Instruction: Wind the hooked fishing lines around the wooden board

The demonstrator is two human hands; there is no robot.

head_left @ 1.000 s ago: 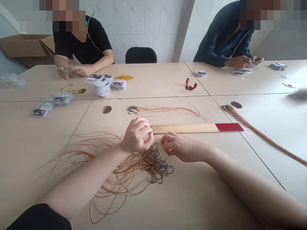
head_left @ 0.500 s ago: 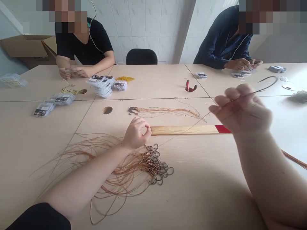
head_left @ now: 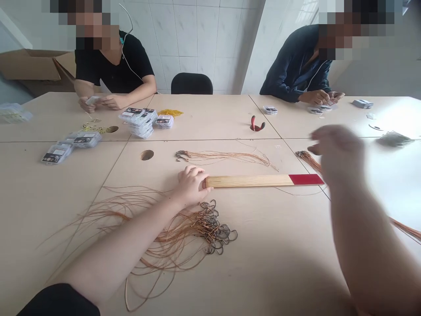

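At the left end of a flat wooden strip [head_left: 250, 181] with a red right end, my left hand [head_left: 190, 186] has its thumb and fingers closed around the edge. My right hand [head_left: 338, 147] is raised over the right side of the table and smeared by motion; whether anything is in its fingers does not show. A thin line curves out below the strip on the right. Just below my left hand lies a heap of dark fish hooks [head_left: 217, 228] tied to orange-brown lines [head_left: 164, 256]. Behind the strip is a smaller bunch of hooks [head_left: 182, 155] with lines stretched rightward.
More line-tied hooks [head_left: 304, 155] lie beyond my right hand. Red-handled pliers [head_left: 256, 125] stand in a table hole. Small clear boxes [head_left: 141, 123] are stacked at the far left. Two people sit across the table, both handling small items.
The hook and line visible in my right hand before can no longer be seen there. That hand has blurred and shifted slightly. My left fingers have moved from a raised pinch onto the strip's end.
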